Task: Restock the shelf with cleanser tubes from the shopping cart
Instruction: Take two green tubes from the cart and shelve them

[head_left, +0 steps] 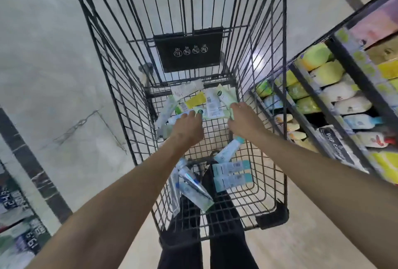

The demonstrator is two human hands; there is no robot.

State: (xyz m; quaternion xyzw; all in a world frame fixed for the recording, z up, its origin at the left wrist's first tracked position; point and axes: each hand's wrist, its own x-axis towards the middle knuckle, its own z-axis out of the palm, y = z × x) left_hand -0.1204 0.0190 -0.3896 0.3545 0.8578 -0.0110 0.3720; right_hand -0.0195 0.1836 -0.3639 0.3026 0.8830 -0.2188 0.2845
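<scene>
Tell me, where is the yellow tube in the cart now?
In the head view, the yellow tube lies at the far end of the shopping cart, among the pale green tubes, just beyond the left hand.

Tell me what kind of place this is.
Most likely a shop aisle, probably a supermarket or drugstore. A black wire shopping cart holds loose cleanser tubes, and a dark metal shelf on the right is stacked with pale yellow and white soft packs.

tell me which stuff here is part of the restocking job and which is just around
Job: left hand, right hand, cart, green tubes, blue-capped tubes, silver tubes.
Just around: shelf packs, black sign, floor.
</scene>
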